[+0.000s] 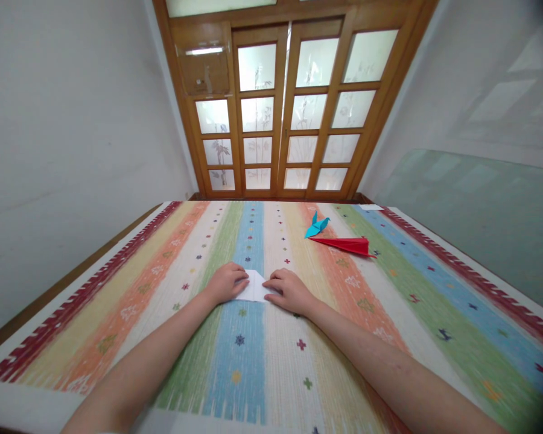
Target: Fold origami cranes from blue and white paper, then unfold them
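Where white paper (254, 286) lies, left hand (227, 282) and right hand (288, 290) press flat on its edges.

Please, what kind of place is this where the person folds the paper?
Probably a room in a home. A table under a striped cloth faces a wooden door with frosted glass panes between plain white walls; both hands press a white paper there.

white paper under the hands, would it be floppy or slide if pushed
The white paper looks thin and folded to a point, so probably light and a bit floppy. Left hand and right hand press it flat; the woven striped cloth likely resists sliding.
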Demonstrator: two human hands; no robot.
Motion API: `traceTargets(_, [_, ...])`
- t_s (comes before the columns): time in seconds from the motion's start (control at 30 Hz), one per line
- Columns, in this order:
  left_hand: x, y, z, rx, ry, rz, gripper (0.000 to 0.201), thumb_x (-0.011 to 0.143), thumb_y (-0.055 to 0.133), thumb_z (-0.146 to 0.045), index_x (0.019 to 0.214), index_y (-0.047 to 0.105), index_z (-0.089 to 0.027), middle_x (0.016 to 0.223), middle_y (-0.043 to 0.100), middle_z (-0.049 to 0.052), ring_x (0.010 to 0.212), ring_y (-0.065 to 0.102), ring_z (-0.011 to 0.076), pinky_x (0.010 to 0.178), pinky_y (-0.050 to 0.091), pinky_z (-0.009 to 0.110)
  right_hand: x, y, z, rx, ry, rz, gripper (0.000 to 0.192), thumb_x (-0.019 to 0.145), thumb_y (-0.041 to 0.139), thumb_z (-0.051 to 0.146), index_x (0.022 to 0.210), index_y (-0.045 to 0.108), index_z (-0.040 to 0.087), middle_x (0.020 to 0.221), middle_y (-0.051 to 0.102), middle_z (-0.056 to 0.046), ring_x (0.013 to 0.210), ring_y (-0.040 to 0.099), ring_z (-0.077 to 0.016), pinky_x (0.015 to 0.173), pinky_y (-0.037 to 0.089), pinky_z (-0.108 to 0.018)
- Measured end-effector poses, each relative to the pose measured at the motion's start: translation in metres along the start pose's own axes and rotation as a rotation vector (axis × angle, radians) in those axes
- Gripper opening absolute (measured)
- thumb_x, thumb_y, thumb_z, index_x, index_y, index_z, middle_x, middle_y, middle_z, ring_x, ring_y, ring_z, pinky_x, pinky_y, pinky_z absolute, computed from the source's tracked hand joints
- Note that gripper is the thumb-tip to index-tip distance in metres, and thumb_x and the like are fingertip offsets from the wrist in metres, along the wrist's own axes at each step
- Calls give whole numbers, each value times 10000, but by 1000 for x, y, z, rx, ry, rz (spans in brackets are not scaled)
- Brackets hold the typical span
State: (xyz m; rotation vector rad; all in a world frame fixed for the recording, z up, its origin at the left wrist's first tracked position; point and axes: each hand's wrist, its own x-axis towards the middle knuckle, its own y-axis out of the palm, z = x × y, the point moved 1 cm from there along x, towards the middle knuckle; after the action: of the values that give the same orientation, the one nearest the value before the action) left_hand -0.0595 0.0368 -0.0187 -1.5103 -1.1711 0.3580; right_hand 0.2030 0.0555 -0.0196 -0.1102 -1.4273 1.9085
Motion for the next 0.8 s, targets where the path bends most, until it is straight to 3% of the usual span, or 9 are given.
traceTargets(0.57, [0,5,11,10,-58,-1,251,946,582,-369,1017,780,-231,1067,730,85,1048,636,246,952,487,385,4,8,3,-4,129,-7,458,816,760,421,1215,719,199,1098,686,-114,1024,614,-261,931,447,-395])
traceTargets(0.8, [-4,7,17,-6,-74,3,240,924,622,-374,1049,781,-244,1112,726,78,1086,629,248,976,486,384,-12,14,18,-33,236,-57,382,904,660,359,1252,682,202,1224,667,-118,1112,597,-262,975,439,-410])
